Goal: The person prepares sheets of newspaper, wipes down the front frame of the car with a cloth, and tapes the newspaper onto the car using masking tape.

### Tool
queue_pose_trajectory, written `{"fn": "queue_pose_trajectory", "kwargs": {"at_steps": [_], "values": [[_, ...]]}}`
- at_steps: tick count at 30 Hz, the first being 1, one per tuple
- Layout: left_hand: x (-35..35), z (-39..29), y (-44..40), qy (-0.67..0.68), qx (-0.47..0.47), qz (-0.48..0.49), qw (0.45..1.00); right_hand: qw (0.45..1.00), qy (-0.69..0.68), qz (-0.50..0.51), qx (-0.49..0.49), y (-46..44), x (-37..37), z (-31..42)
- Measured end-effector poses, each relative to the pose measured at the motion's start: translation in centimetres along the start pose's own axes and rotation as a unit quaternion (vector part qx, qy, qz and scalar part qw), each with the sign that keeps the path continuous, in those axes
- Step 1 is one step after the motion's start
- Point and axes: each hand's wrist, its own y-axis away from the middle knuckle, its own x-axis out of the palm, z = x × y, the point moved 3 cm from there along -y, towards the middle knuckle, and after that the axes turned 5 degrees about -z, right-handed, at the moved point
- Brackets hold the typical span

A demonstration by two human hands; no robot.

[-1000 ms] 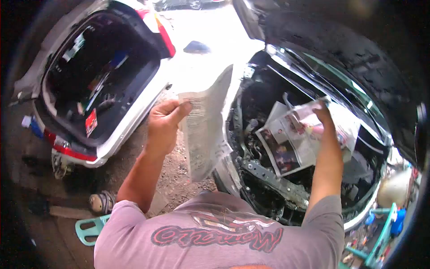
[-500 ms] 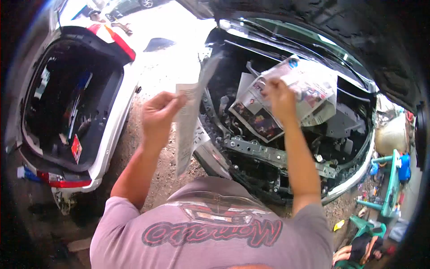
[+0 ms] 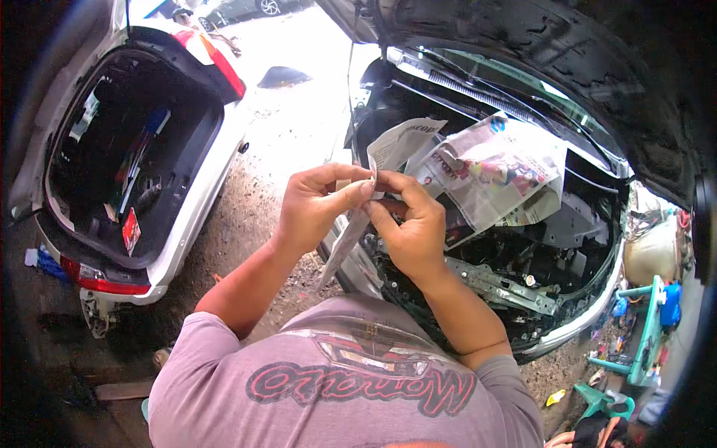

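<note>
My left hand pinches the edge of a narrow newspaper sheet in front of my chest. Close beside it, my right hand grips the same sheet between thumb and fingers. The strip hangs below the fingers, and its printed upper part flares out above them. Behind my right hand, more newspaper with coloured pictures lies spread over the open engine bay of a car. What exactly is between the fingertips is partly hidden.
The raised hood arches over the engine bay. To the left stands a white car with an open trunk. A green bench and a blue container are at right. Someone's arm shows at bottom right, beside green plastic chairs.
My right hand has come away from the newspaper over the engine bay and moved left to the sheet. My left hand has moved right, so both hands now meet on it.
</note>
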Motion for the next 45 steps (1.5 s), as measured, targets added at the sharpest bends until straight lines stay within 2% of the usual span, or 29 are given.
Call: {"fn": "queue_pose_trajectory", "kwargs": {"at_steps": [8, 14, 16, 20, 22, 26, 28, 38, 40, 45], "values": [[-0.9, -0.3, 0.1, -0.034, -0.001, -0.001, 0.999, 1.0, 0.0, -0.001, -0.005, 0.2, 0.4, 0.3], [-0.3, -0.7, 0.3, 0.007, -0.027, -0.024, 0.999, 0.998, -0.04, 0.002, 0.046, 0.2, 0.3, 1.2], [-0.3, -0.4, 0.1, 0.01, -0.017, -0.003, 1.0, 0.999, 0.019, 0.01, 0.033, 0.1, 0.0, 1.3], [-0.2, -0.3, 0.0, 0.002, -0.009, -0.002, 1.0, 0.999, 0.035, 0.003, 0.035, 0.2, -0.3, 0.6], [-0.2, -0.4, -0.2, -0.045, 0.008, 0.004, 0.999, 0.998, 0.037, 0.006, 0.043, 0.1, -0.4, 0.6], [0.0, -0.4, -0.2, -0.038, 0.002, -0.003, 0.999, 0.998, 0.033, 0.003, 0.056, 0.1, -0.6, 1.4], [0.0, -0.7, -0.1, -0.079, -0.001, -0.014, 0.997, 0.997, 0.074, 0.003, 0.033, 0.0, -0.7, 1.6], [0.5, -1.7, 0.0, -0.168, 0.014, -0.032, 0.985, 0.997, 0.082, 0.012, 0.009, -0.2, -0.7, 2.2], [0.4, -1.7, 0.0, -0.2, 0.018, -0.036, 0.979, 0.997, 0.075, 0.002, -0.027, -0.2, -0.6, 2.1], [0.4, -1.8, 0.1, -0.214, 0.025, -0.029, 0.976, 0.998, 0.067, 0.008, -0.003, 0.0, -0.5, 1.6]]}}
